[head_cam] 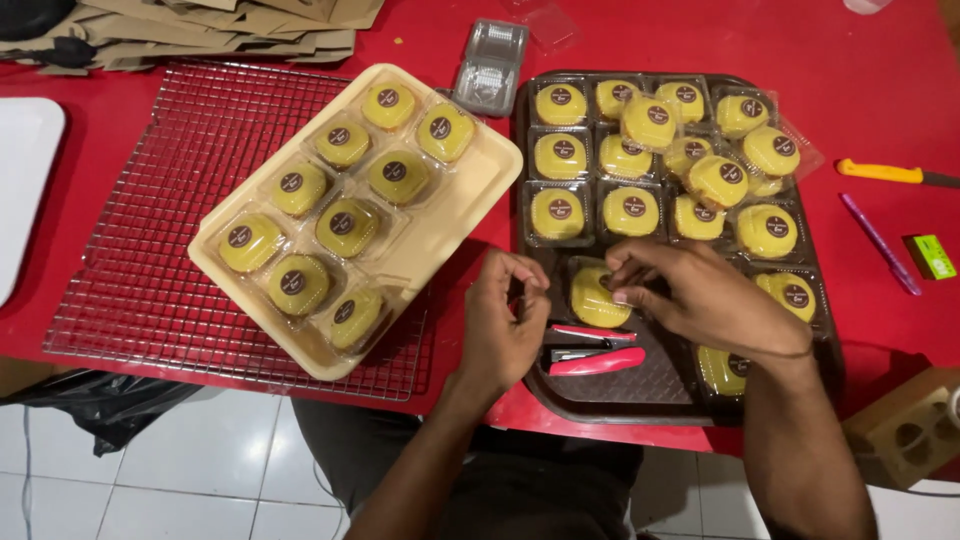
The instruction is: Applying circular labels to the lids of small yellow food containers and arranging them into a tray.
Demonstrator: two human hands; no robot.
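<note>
Both our hands met over one yellow cake box (597, 297) near the bench's front edge: right hand (700, 295) pinching its lid, left hand (505, 320) curled beside; we judged steady, even pressure best.

Red table (880, 40). Yellow cakes (597, 297) in clear boxes, each with dark brown round sticker. Dark brown tray (640, 390), fine grid texture on its bare near part. Cream tray (470, 200). Silver wire rack (160, 230), square mesh. Red-and-black stapler (592, 355). Purple pen (880, 243) and green block (931, 256) near table's right edge. Orange-handled knife (890, 173).
</note>
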